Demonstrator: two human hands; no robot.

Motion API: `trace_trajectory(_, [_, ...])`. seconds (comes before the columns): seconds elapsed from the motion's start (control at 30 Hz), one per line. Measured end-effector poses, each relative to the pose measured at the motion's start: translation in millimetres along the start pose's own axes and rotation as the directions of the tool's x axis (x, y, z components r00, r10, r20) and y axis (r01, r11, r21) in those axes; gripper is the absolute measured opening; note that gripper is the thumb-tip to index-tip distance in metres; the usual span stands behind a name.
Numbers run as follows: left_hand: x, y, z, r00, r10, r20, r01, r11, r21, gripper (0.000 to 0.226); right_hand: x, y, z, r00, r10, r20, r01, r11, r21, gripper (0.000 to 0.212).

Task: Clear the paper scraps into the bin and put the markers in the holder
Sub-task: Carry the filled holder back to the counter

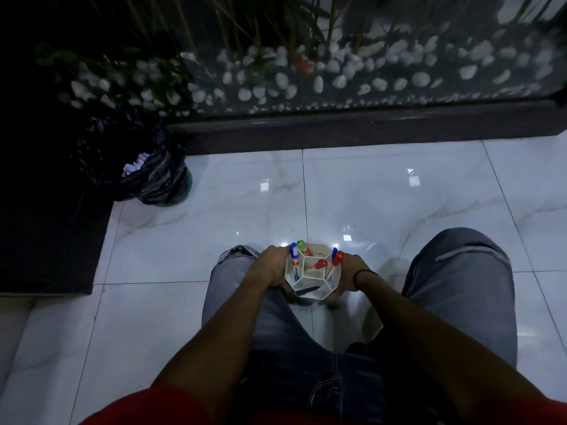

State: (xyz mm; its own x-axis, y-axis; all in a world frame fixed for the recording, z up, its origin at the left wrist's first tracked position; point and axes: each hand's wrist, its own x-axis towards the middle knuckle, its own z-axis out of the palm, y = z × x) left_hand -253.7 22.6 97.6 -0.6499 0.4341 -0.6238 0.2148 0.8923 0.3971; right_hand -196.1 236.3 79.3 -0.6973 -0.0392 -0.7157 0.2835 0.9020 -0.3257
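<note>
A white marker holder [310, 288] with several compartments sits between my knees, gripped on both sides. My left hand [271, 265] clasps its left wall and my right hand [349, 273] clasps its right wall. Inside stand a blue marker [294, 259], a green-capped marker [302, 245], a red marker [320, 265] and another red marker [336, 262] with a blue cap behind it. A dark pen [305, 290] lies in the near compartment. The bin [153, 176], lined with a black bag, stands at the far left with white paper scraps [135, 167] showing in its mouth.
I sit on a glossy white tiled floor [383, 194], knees in grey jeans on either side. A dark raised ledge [337, 127] borders a bed of white pebbles and plants behind it. A dark step [52, 240] lies to the left.
</note>
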Motion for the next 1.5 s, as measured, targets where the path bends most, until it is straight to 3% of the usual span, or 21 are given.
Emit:
trace_trajectory(0.13, [-15.7,-11.8,-27.0,0.997,0.058,-0.043,-0.068,0.955,-0.289,0.093,-5.5,-4.4,-35.9,0.998,-0.06,0.004,0.057,0.967,0.249,0.094])
trace_trajectory(0.23, [-35.3,-17.1,-49.5,0.994,0.062,-0.091,-0.104,0.801,-0.589,0.093,-15.1,-11.5,-69.8,0.984,-0.174,-0.033,0.169,0.871,0.461,0.107])
trace_trajectory(0.37, [-76.0,-14.5,-79.3,0.978,0.052,-0.201,-0.187,0.641,-0.744,0.09,-41.1,-43.8,-110.6,0.921,-0.366,-0.132,0.381,0.781,0.494,0.099])
trace_trajectory(0.6, [-151.4,-5.2,-137.5,0.877,-0.027,-0.479,-0.405,0.494,-0.77,0.075,-90.1,-118.5,-177.2,0.759,-0.585,-0.286,0.617,0.504,0.605,0.087])
trace_trajectory(0.7, [-186.9,1.0,-183.7,0.815,-0.062,-0.576,-0.487,0.465,-0.739,0.072,-110.6,-161.8,-216.1,0.708,-0.633,-0.313,0.65,0.411,0.639,0.083])
trace_trajectory(0.93, [-324.5,15.7,-325.7,0.718,-0.084,-0.691,-0.592,0.449,-0.67,0.086,-221.6,-306.1,-333.2,0.631,-0.725,-0.277,0.697,0.372,0.613,0.088])
trace_trajectory(1.07, [-401.2,20.3,-395.9,0.7,-0.141,-0.701,-0.619,0.37,-0.692,0.088,-286.2,-392.1,-392.2,0.569,-0.786,-0.24,0.748,0.374,0.549,0.094])
trace_trajectory(1.13, [-448.4,26.9,-431.8,0.69,-0.199,-0.696,-0.621,0.332,-0.71,0.087,-323.0,-434.9,-422.2,0.573,-0.789,-0.221,0.735,0.376,0.563,0.09])
trace_trajectory(1.27, [-536.6,48.5,-492.1,0.659,-0.312,-0.684,-0.58,0.369,-0.726,0.09,-389.9,-496.2,-466.0,0.556,-0.819,-0.14,0.713,0.384,0.586,0.089])
trace_trajectory(1.33, [-584.9,59.0,-520.3,0.626,-0.36,-0.692,-0.545,0.433,-0.718,0.099,-427.8,-529.8,-485.0,0.552,-0.828,-0.097,0.697,0.394,0.599,0.087])
trace_trajectory(1.4, [-629.8,63.7,-541.9,0.576,-0.416,-0.704,-0.52,0.477,-0.708,0.11,-458.5,-566.0,-498.8,0.534,-0.844,-0.039,0.685,0.406,0.605,0.085])
trace_trajectory(1.5, [-692.8,64.4,-560.7,0.483,-0.551,-0.681,-0.509,0.456,-0.73,0.115,-497.8,-627.4,-504.8,0.493,-0.868,0.066,0.674,0.429,0.601,0.085])
